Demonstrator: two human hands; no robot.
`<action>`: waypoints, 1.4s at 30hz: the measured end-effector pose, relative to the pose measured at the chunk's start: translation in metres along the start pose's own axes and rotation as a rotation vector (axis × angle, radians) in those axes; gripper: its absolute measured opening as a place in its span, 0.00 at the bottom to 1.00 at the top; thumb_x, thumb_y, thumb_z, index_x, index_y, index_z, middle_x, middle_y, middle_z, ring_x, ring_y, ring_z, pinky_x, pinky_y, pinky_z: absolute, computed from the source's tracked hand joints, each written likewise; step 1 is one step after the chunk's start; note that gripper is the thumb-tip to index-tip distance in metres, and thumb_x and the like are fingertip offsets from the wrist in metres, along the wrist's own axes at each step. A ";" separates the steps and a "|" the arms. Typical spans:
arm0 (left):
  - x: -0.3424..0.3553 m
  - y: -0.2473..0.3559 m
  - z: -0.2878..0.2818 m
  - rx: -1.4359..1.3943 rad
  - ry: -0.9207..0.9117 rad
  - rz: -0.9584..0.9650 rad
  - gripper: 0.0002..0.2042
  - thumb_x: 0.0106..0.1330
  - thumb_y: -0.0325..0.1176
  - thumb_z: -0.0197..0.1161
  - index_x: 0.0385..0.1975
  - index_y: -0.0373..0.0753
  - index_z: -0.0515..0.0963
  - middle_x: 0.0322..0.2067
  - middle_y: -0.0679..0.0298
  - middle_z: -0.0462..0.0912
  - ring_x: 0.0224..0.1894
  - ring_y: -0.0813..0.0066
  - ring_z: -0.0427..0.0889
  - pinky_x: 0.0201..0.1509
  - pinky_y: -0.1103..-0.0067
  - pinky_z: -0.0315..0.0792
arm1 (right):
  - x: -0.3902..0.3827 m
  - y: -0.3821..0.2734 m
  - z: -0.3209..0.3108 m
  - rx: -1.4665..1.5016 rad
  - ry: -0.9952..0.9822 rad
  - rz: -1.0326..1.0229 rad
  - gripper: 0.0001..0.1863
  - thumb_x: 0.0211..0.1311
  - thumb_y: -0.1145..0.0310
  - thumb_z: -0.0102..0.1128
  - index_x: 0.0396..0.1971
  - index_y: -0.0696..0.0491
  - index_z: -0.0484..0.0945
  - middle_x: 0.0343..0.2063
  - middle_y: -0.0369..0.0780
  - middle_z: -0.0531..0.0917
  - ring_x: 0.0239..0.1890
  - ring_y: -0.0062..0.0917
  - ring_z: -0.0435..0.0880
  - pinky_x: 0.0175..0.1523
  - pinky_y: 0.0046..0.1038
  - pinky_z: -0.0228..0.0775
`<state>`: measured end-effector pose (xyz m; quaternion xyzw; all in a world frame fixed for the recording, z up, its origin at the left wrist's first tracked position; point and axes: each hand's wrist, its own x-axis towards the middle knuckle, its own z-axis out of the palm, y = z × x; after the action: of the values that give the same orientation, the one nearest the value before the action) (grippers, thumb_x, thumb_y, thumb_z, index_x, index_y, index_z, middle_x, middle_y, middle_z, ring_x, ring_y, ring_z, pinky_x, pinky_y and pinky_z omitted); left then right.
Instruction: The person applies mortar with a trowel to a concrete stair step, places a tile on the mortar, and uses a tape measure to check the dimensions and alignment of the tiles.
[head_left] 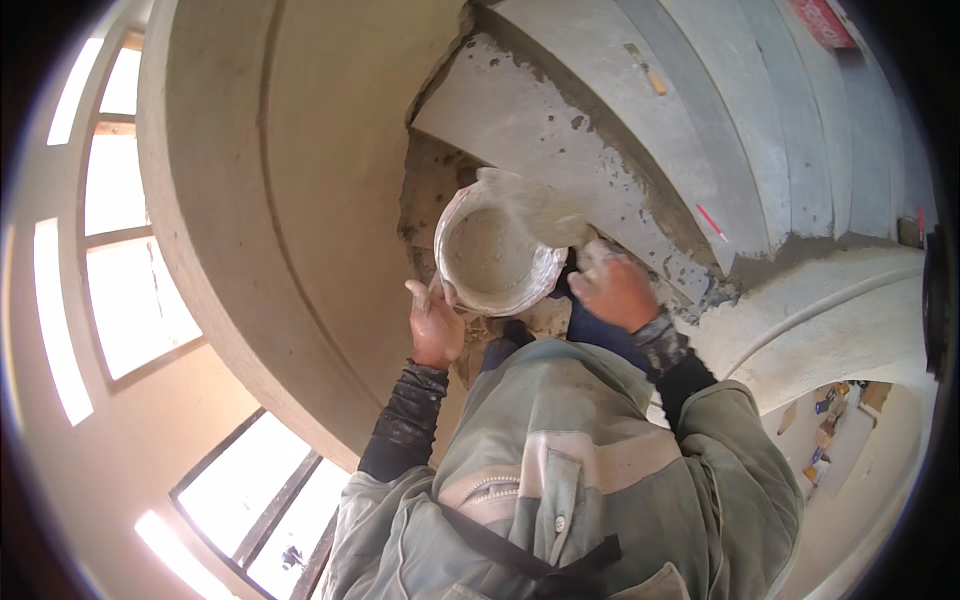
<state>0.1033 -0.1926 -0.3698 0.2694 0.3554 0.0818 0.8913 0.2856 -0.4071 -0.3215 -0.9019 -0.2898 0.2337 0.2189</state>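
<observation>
Grey, wet slurry (490, 252) lies inside the round bucket (447, 235) in front of me, its surface smooth apart from a few small dimples and lumps. The bucket's pale rim and wall are crusted with smears, thickest along the side toward me. It sits just ahead of my body, beside the pale stair slab (540, 115); what bears its base is hidden.

My left hand (436, 325) is palm up at the bucket's near left side, thumb spread away, fingers loose against the wall and partly hidden beneath it. My right hand (612, 288) has its fingers clenched round the end of a flat-bladed tool (535, 208). The blade, blurred and mud-coloured, reaches over the bucket's far right rim. Higher up the stairs lie a yellow-handled tool (648, 72) and a thin red stick (712, 222).
</observation>
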 end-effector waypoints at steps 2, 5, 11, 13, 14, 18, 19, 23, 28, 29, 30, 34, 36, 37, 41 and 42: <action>-0.004 0.010 -0.012 0.034 -0.085 0.038 0.43 0.63 0.72 0.34 0.63 0.36 0.59 0.46 0.64 0.68 0.60 0.60 0.64 0.62 0.46 0.56 | -0.005 0.007 -0.012 -0.225 -0.087 -0.028 0.21 0.58 0.54 0.56 0.38 0.59 0.75 0.32 0.53 0.81 0.38 0.46 0.81 0.41 0.44 0.74; -0.015 0.017 -0.013 0.178 -0.047 0.113 0.43 0.64 0.71 0.34 0.66 0.38 0.57 0.34 0.68 0.65 0.46 0.70 0.67 0.58 0.55 0.62 | 0.002 0.005 0.019 -0.393 -0.016 -0.211 0.18 0.57 0.57 0.55 0.33 0.59 0.78 0.34 0.51 0.81 0.37 0.43 0.81 0.37 0.42 0.73; -0.014 0.004 -0.020 0.486 -0.027 0.294 0.43 0.66 0.69 0.35 0.67 0.34 0.55 0.33 0.69 0.64 0.35 0.78 0.62 0.50 0.78 0.60 | 0.043 -0.006 0.118 -0.457 -0.029 -0.370 0.08 0.44 0.66 0.58 0.20 0.56 0.80 0.30 0.48 0.82 0.29 0.39 0.83 0.29 0.39 0.73; -0.015 0.004 -0.018 0.476 -0.025 0.293 0.44 0.66 0.68 0.35 0.67 0.31 0.54 0.33 0.69 0.66 0.35 0.78 0.61 0.49 0.80 0.58 | 0.040 -0.003 0.134 -0.353 -0.132 -0.475 0.08 0.44 0.67 0.57 0.19 0.56 0.80 0.26 0.48 0.81 0.27 0.41 0.83 0.29 0.41 0.73; -0.018 0.007 -0.018 0.476 -0.018 0.292 0.44 0.67 0.68 0.35 0.67 0.30 0.53 0.34 0.68 0.66 0.35 0.78 0.61 0.48 0.81 0.58 | 0.042 -0.004 0.142 -0.309 -0.148 -0.470 0.08 0.43 0.67 0.57 0.19 0.56 0.80 0.23 0.49 0.81 0.25 0.43 0.82 0.31 0.43 0.74; -0.021 0.005 -0.051 0.403 0.018 0.190 0.41 0.66 0.68 0.37 0.60 0.31 0.63 0.35 0.67 0.68 0.38 0.76 0.65 0.49 0.78 0.61 | 0.042 0.011 0.136 -0.258 -0.352 -0.298 0.12 0.42 0.63 0.59 0.22 0.57 0.81 0.26 0.50 0.82 0.29 0.45 0.83 0.34 0.43 0.74; -0.017 0.003 -0.072 0.315 0.017 0.143 0.42 0.66 0.69 0.38 0.63 0.33 0.59 0.35 0.68 0.68 0.38 0.76 0.66 0.48 0.78 0.62 | 0.042 0.011 0.130 -0.265 -0.374 -0.305 0.14 0.43 0.61 0.60 0.24 0.57 0.82 0.27 0.50 0.82 0.30 0.45 0.83 0.35 0.44 0.75; -0.005 -0.006 -0.114 0.018 0.008 0.026 0.40 0.64 0.70 0.40 0.53 0.32 0.67 0.36 0.66 0.70 0.44 0.72 0.68 0.52 0.72 0.62 | 0.050 0.048 0.128 -0.071 -0.458 -0.379 0.23 0.50 0.50 0.62 0.31 0.58 0.82 0.26 0.50 0.82 0.30 0.47 0.81 0.39 0.45 0.74; 0.010 -0.022 -0.128 -0.021 0.224 0.065 0.34 0.64 0.70 0.41 0.35 0.37 0.69 0.38 0.62 0.71 0.49 0.67 0.68 0.57 0.70 0.60 | 0.145 0.091 0.111 0.487 -1.016 0.090 0.14 0.60 0.61 0.62 0.37 0.57 0.81 0.28 0.38 0.82 0.26 0.18 0.81 0.25 0.23 0.73; 0.011 -0.024 -0.123 -0.023 0.217 0.043 0.34 0.65 0.69 0.41 0.36 0.37 0.69 0.38 0.62 0.72 0.50 0.66 0.68 0.58 0.69 0.60 | 0.166 0.138 0.124 0.856 -0.966 0.104 0.15 0.59 0.61 0.61 0.39 0.56 0.80 0.28 0.36 0.82 0.25 0.19 0.80 0.25 0.23 0.72; 0.015 -0.031 -0.127 0.008 0.201 0.086 0.39 0.66 0.68 0.41 0.55 0.31 0.68 0.35 0.66 0.71 0.45 0.71 0.68 0.57 0.71 0.60 | 0.184 0.170 0.135 1.011 -0.739 0.121 0.12 0.59 0.66 0.59 0.40 0.56 0.81 0.23 0.36 0.82 0.21 0.19 0.80 0.22 0.24 0.73; 0.036 -0.056 -0.127 0.156 0.183 0.151 0.40 0.67 0.66 0.41 0.65 0.34 0.59 0.32 0.71 0.67 0.38 0.79 0.66 0.49 0.74 0.63 | 0.180 0.296 0.171 -0.036 -0.129 0.041 0.17 0.63 0.57 0.52 0.35 0.55 0.82 0.20 0.45 0.81 0.19 0.32 0.79 0.25 0.34 0.72; 0.036 -0.062 -0.112 0.214 0.226 0.219 0.38 0.68 0.65 0.41 0.65 0.36 0.59 0.30 0.73 0.65 0.34 0.82 0.63 0.45 0.77 0.63 | 0.141 0.264 0.167 0.028 -0.182 0.082 0.18 0.62 0.54 0.53 0.31 0.54 0.82 0.21 0.46 0.81 0.21 0.35 0.80 0.27 0.39 0.71; 0.029 -0.063 -0.125 0.227 0.270 0.248 0.38 0.68 0.65 0.41 0.66 0.36 0.58 0.30 0.73 0.65 0.34 0.81 0.63 0.44 0.78 0.63 | 0.124 0.199 0.161 0.141 -0.272 0.094 0.18 0.61 0.53 0.53 0.28 0.53 0.82 0.22 0.47 0.81 0.23 0.37 0.82 0.28 0.42 0.70; 0.041 -0.084 -0.129 0.315 0.223 0.279 0.38 0.70 0.62 0.42 0.66 0.33 0.55 0.29 0.72 0.67 0.34 0.80 0.63 0.41 0.80 0.62 | 0.070 0.113 0.152 -0.165 -0.170 -0.247 0.17 0.56 0.54 0.56 0.22 0.54 0.79 0.22 0.46 0.80 0.30 0.38 0.82 0.32 0.42 0.73; 0.044 -0.089 -0.128 0.354 0.219 0.292 0.37 0.70 0.61 0.42 0.66 0.33 0.55 0.29 0.71 0.67 0.34 0.80 0.63 0.41 0.81 0.61 | 0.070 0.101 0.164 -0.270 -0.193 -0.260 0.15 0.54 0.56 0.57 0.21 0.53 0.79 0.21 0.45 0.80 0.29 0.36 0.81 0.32 0.40 0.72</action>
<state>0.0447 -0.1986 -0.5209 0.4593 0.4158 0.1747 0.7653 0.2887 -0.3948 -0.5256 -0.8515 -0.4521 0.2478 0.0955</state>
